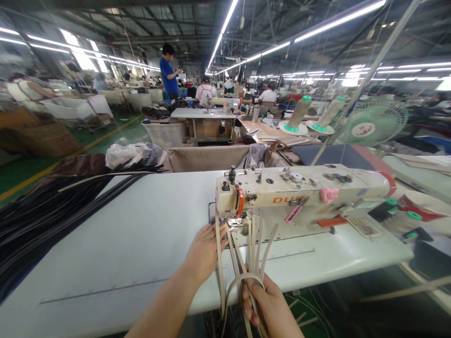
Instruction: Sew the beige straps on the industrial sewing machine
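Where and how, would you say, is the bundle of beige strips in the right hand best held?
Probably where the right hand grips it, coming from the near side of the table: the beige strips gather there, while their upper ends fan out before the sewing machine.

Machine (303,188) is set on table (123,230). Strips (253,244) are held before it in the right hand (264,300); the left hand (204,251) is placed at its needle end. Straps (45,234) are heaped left of it. Spools (297,116) and fan (375,123) are located behind it.
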`<state>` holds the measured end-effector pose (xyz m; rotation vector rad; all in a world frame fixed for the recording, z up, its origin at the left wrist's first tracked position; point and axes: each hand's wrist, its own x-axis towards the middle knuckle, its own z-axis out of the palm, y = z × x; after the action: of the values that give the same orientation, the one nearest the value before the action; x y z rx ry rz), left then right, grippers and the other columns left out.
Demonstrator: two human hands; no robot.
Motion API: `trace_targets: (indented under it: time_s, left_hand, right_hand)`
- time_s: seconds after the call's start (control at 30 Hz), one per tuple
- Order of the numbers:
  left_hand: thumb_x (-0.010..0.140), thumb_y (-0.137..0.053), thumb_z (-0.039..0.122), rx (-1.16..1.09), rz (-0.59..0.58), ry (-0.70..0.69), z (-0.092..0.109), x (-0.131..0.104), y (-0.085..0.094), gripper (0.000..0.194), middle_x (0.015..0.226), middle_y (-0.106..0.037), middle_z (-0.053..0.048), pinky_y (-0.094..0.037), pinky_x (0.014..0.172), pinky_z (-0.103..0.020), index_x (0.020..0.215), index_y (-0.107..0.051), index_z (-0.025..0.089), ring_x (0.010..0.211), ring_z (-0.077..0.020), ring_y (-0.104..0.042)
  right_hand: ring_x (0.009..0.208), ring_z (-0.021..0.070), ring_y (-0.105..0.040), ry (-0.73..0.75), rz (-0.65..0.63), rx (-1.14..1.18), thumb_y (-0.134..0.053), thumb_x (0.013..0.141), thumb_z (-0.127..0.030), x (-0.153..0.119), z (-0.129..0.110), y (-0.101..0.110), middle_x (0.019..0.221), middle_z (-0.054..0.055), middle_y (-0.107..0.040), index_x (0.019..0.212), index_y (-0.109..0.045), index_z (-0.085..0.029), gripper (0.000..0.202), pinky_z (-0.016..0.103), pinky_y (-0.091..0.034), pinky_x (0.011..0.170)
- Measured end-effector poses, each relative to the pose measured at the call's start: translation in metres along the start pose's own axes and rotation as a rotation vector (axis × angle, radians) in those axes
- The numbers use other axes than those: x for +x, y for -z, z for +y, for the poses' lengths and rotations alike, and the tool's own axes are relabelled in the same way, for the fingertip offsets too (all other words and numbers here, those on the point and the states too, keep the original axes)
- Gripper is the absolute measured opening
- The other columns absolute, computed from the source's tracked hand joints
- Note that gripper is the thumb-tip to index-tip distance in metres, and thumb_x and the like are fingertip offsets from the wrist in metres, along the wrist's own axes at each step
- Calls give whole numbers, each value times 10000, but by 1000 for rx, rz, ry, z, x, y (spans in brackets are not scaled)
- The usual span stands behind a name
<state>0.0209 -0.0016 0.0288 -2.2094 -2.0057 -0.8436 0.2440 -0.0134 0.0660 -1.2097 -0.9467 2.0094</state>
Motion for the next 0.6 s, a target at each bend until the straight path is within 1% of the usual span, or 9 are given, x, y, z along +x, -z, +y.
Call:
trace_targets:
  time_s: [0.1,0.23,0.37,0.6]
  left_hand:
    - [1078,-485,284,-5,-2,6,0,0,0,365,1437,-666,-91,-477,1178,-531,1422,-595,227,1371,-261,-597]
    - [1071,-493,280,-22,10,-5,-1,0,-1,370,1438,-666,-85,-484,1171,-543,1428,-584,241,1370,-267,-599]
    - [1074,-490,292,-30,28,-18,-1,0,-2,364,1442,-661,-95,-493,1160,-549,1420,-588,241,1367,-275,-601]
    - [1076,-470,287,-59,8,8,0,1,1,360,1426,-673,-96,-488,1160,-578,1405,-600,224,1357,-287,-610]
  right_hand:
    - [425,92,-543,-3,0,-1,-824,769,-540,3,0,-2,674,-16,-660,1099,-620,-176,532,170,-283,358]
    - [428,84,-536,-2,2,-8,-782,810,-492,7,1,-7,657,-31,-646,1175,-595,-148,535,165,-303,370]
    - [427,85,-529,17,-9,-9,-768,823,-482,8,0,-11,660,-33,-639,1169,-604,-141,513,173,-312,371]
    - [435,89,-531,38,3,-63,-791,807,-516,3,-4,-13,679,-19,-654,1120,-638,-150,505,185,-340,381]
